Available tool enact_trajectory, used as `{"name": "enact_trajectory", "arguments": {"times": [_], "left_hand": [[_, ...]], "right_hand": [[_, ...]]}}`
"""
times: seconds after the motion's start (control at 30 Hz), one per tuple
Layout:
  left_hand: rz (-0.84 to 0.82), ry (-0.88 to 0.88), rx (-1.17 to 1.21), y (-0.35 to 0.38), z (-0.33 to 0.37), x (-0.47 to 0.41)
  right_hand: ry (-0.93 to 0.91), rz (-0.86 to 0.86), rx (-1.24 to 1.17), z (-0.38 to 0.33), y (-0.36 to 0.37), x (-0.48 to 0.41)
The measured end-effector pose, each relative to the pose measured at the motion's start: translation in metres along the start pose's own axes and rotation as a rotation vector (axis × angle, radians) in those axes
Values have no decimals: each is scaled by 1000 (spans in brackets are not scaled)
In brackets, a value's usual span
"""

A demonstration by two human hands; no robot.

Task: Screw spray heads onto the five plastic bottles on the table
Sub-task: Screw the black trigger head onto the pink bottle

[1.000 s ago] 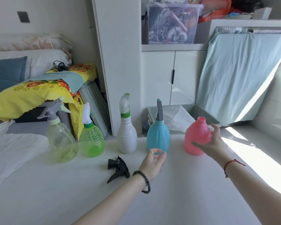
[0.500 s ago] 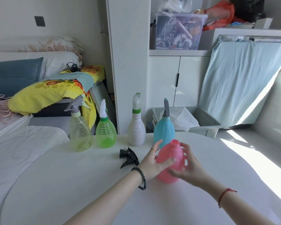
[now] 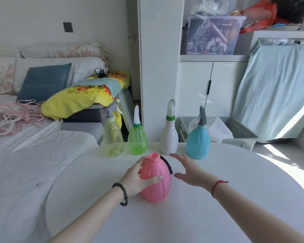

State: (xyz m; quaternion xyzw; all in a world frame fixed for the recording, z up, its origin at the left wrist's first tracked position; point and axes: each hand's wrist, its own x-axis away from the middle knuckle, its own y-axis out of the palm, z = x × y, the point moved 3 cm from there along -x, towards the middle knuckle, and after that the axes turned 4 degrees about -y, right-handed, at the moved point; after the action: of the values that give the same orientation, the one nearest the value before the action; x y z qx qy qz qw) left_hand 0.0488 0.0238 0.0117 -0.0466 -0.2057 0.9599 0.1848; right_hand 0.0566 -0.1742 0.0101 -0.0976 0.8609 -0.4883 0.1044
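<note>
A round white table [image 3: 218, 199] beside a bed carries four capped plastic bottles [image 3: 168, 137] at its far edge. Nearer, the uncapped pink plastic bottle [image 3: 156, 179] is gripped by the left hand [image 3: 139, 179], half hiding the black spray head [image 3: 168, 164]; the right hand [image 3: 189, 171] hovers spread, empty.

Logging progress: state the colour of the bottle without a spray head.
Pink bottle, head view.

a yellow floral quilt [image 3: 84, 95] lies folded beside a dark blue pillow [image 3: 42, 83]. a clear plastic storage box [image 3: 212, 35] sits on the white cabinet [image 3: 193, 92]; a grey plastic bin [image 3: 239, 130] stands below.
</note>
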Motion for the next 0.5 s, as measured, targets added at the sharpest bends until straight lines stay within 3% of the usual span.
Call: {"name": "enact_trajectory", "arguments": {"times": [0.27,0.5], "left_hand": [[2,27,23,3,-8,1],[3,36,53,4,-11,1]], "right_hand": [[-22,-132,155,-2,41,-51],[-59,120,298,5,35,-36]]}}
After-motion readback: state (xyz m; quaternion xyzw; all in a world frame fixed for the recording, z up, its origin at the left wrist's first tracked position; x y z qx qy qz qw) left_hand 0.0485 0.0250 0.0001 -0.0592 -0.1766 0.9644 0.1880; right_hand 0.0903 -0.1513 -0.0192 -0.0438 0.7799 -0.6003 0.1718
